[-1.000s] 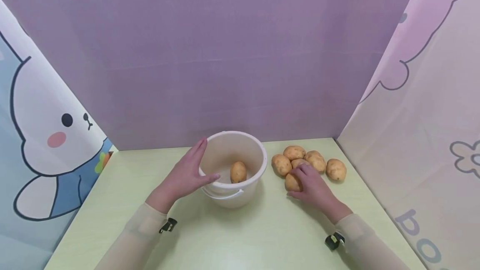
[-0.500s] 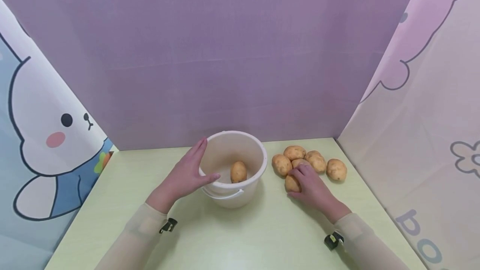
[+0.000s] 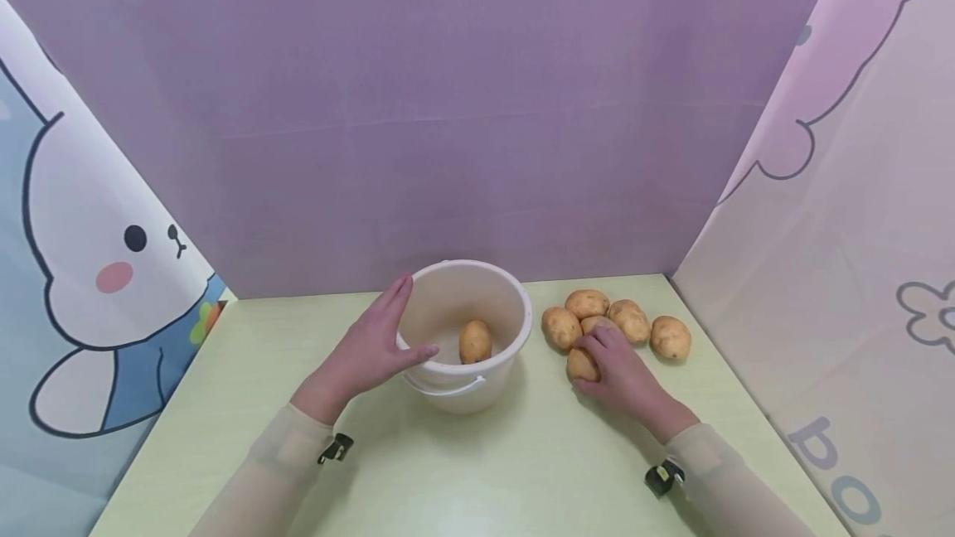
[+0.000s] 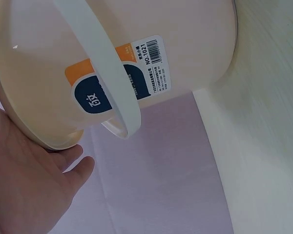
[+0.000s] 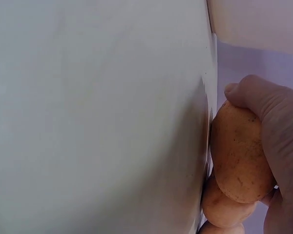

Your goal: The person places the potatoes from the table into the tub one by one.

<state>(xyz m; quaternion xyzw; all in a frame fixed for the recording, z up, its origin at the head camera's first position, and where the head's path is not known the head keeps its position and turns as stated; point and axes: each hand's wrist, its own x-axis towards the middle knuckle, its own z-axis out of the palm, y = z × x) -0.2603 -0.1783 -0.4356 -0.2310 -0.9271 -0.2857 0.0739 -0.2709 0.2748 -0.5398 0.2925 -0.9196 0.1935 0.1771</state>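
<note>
A cream plastic bucket [image 3: 507, 321] stands on the pale green table [image 3: 246, 371] with one potato [image 3: 475, 341] inside. My left hand [image 3: 370, 350] rests flat against the bucket's left rim, thumb on the front edge; the left wrist view shows the bucket [image 4: 185, 48], its white handle [image 4: 107, 73] and my palm [image 4: 24, 185] at the rim. My right hand [image 3: 615, 367] curls its fingers and thumb round the nearest potato [image 3: 579, 364] on the table; the right wrist view shows this potato [image 5: 239, 156] under my thumb [image 5: 263, 97].
Several more potatoes [image 3: 627, 320] lie in a cluster at the back right of the table, just beyond my right hand. Purple cloth [image 3: 448, 106] walls off the back, printed curtains [image 3: 97, 272] the sides.
My right hand has closed a little more round the nearest potato and drawn slightly left. The left hand and bucket have not moved.
</note>
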